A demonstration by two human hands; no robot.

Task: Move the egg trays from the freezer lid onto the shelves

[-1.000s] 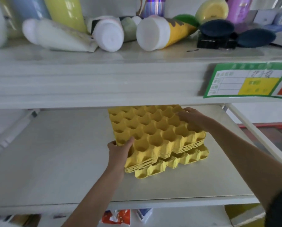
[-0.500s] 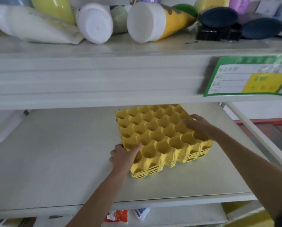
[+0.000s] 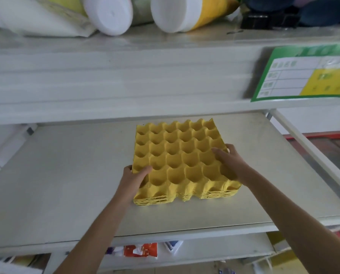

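A stack of yellow egg trays (image 3: 177, 155) lies flat on the middle white shelf (image 3: 66, 184), right of its centre, with the trays lined up on one another. My left hand (image 3: 134, 179) grips the stack's near left corner, thumb on top. My right hand (image 3: 229, 161) holds the right edge, fingers lying over the top tray's cups. The freezer lid is out of view.
The shelf above (image 3: 125, 76) carries lying bottles and tubes, among them a white-capped yellow tube (image 3: 187, 10). A green and yellow label (image 3: 305, 76) hangs on its front at the right. Packets (image 3: 140, 251) lie on the shelf below. A white side rail (image 3: 311, 147) slopes down at the right.
The upper trays, skewed over the lowest one a second ago, now sit squared on it as one neat stack. Both hands slid toward the near corners. The camera view moved closer.
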